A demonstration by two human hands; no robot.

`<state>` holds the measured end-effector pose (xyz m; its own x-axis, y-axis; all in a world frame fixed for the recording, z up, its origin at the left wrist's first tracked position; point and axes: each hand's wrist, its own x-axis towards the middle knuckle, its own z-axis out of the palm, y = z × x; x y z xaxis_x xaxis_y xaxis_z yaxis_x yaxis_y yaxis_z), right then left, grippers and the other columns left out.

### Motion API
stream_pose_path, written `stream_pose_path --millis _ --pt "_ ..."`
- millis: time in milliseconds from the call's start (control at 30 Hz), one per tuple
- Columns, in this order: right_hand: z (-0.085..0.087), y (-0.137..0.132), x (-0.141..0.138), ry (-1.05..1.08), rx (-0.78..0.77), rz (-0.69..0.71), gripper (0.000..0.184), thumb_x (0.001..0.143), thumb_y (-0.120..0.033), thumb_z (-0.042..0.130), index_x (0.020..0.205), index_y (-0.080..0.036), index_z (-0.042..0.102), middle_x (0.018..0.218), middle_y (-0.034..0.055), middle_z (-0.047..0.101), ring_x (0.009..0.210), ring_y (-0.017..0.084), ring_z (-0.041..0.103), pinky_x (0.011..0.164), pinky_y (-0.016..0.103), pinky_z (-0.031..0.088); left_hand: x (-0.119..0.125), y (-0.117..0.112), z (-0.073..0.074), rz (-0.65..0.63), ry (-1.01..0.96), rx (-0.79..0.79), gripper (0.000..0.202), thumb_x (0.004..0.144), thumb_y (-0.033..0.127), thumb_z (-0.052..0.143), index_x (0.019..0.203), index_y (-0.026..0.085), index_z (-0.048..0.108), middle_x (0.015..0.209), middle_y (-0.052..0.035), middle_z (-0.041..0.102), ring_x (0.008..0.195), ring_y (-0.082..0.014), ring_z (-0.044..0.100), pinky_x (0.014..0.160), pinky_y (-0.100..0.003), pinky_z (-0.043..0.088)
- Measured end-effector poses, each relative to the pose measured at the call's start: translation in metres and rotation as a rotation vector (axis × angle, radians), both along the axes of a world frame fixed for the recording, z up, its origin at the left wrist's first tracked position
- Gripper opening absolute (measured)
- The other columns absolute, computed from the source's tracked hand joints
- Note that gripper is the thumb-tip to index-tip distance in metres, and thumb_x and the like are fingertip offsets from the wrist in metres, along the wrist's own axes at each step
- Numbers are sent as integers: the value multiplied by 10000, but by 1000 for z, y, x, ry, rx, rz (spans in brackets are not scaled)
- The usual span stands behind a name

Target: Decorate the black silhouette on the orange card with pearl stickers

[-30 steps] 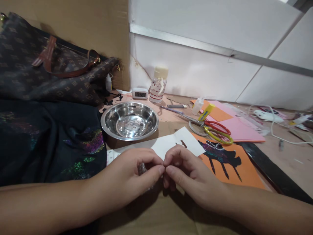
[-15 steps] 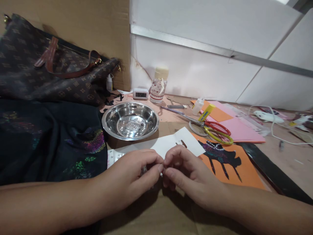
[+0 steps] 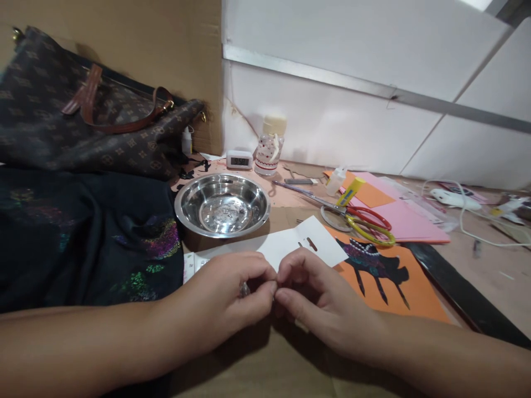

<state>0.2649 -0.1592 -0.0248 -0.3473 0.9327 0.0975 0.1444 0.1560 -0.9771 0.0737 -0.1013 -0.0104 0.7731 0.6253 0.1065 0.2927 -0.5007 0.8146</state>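
My left hand and my right hand meet fingertip to fingertip above the brown work surface. Both are closed in a pinch, and what lies between the fingertips is too small to make out. Something shiny and silvery peeks out inside the curl of my left hand. Just beyond the fingers lies a white card with slots cut in it. An orange sheet carries a black cut-out with a row of white beads, to the right of my right hand.
A steel bowl stands behind my left hand. Scissors, a glue stick, a small bottle and pink paper lie at right. A jar and a digital clock stand behind. Dark cloth and a handbag fill the left.
Both hands stay in nearly the same place, with the fingertips still together. My right thumb has shifted slightly toward my left thumb. The things around them lie as before.
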Motion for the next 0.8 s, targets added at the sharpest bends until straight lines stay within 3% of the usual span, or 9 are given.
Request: stream_pose_path --millis 233,400,633,800 --pt "2 -3 -3 10 46 20 98 948 -163 561 970 -233 495 793 -37 554 641 89 499 551 194 407 1 2 -5 -49 27 66 198 848 226 444 744 166 601 756 -22 607 723 -167 540 668 -276 399" --pt "4 -2 -3 -26 61 -41 105 944 -200 596 968 -231 498 788 -28 567 688 110 546 606 222 453 -1 0 -2 -22 -1 48 231 932 233 427 764 178 576 772 -8 603 722 -157 556 657 -259 418" --pt "1 4 2 -60 63 -155 103 958 -307 609 985 -223 554 790 -9 604 693 128 602 596 235 493 -2 1 1 -21 -112 -137 245 1000 221 439 887 185 654 884 1 686 840 -153 626 762 -241 468" --pt "5 8 5 -164 141 -228 87 929 -296 638 935 -209 626 790 13 660 678 134 620 573 230 497 -4 2 -2 5 -135 -219 257 996 178 435 968 206 689 919 17 703 868 -147 633 771 -230 471"
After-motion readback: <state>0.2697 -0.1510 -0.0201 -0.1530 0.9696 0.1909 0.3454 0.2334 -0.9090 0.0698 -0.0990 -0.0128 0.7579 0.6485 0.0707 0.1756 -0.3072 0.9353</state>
